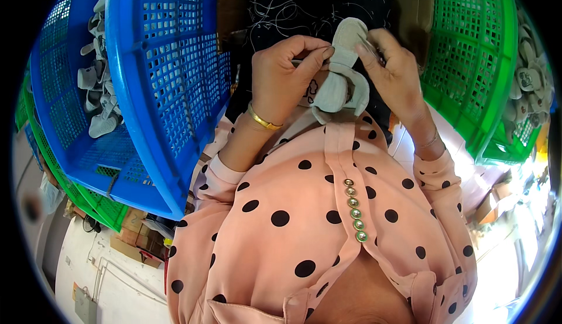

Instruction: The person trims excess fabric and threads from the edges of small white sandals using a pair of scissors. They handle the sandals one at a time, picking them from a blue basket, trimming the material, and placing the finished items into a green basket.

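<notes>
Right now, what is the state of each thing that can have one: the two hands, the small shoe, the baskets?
left hand: pinching the grey baby shoe
right hand: gripping the shoe's other side
grey baby shoe: held up between both hands
blue basket: partly filled with grey shoes
green basket: holds similar shoes

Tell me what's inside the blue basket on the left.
The blue basket holds a loose pile of small grey-white fabric pieces, like the sock held by the left hand and right hand. The basket's near wall hides whatever lies deeper.
</notes>
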A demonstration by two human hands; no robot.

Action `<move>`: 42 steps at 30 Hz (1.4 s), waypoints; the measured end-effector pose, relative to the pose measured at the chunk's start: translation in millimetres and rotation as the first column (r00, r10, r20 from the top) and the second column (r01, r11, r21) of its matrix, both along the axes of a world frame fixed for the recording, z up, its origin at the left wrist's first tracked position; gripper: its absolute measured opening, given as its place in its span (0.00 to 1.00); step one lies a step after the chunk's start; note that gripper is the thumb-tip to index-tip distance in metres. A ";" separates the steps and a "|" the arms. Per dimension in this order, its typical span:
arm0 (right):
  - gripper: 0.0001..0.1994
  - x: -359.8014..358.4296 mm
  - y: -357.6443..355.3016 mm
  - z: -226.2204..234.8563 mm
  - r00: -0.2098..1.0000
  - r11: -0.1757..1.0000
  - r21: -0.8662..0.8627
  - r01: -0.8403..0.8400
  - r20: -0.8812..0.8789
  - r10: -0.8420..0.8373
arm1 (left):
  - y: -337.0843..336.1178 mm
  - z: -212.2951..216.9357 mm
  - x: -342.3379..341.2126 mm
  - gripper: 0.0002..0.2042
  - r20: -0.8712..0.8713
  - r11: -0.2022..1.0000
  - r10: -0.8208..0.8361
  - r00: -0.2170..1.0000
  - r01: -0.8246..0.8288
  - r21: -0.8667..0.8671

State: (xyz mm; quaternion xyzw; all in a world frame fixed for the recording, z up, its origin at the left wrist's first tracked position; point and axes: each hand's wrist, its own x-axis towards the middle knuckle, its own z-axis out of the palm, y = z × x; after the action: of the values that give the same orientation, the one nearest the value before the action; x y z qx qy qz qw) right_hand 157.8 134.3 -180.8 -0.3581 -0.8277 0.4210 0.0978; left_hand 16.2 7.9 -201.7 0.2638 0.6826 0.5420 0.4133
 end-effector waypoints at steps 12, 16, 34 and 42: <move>0.19 -8.0 15.2 21.3 0.858 0.538 0.671 -0.509 0.447 0.254 | -3.8 -22.4 2.3 0.03 0.017 0.984 0.125 0.992 -0.126 0.126; 0.19 -11.1 16.3 20.9 0.846 0.528 0.665 -0.528 0.462 0.265 | -3.5 -17.0 -3.1 0.03 -0.139 0.987 0.075 0.987 -0.054 0.154; 0.19 3.4 -3.7 -14.5 0.984 0.957 -0.286 -0.060 0.142 0.104 | -17.4 -13.5 -21.4 0.10 -0.658 0.938 -0.300 0.691 0.338 -0.073; 0.18 19.2 2.7 -20.0 0.990 0.493 -0.867 0.069 -0.003 -0.143 | -19.5 5.7 -18.4 0.08 0.037 0.930 -0.362 0.931 0.364 -0.055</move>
State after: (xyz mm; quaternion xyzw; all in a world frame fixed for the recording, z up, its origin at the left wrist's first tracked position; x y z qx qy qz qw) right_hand 177.0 137.0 -200.8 -0.3931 -0.4786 0.7842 -0.0382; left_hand -2.1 -11.6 -196.0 0.3655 0.6329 0.4385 0.5230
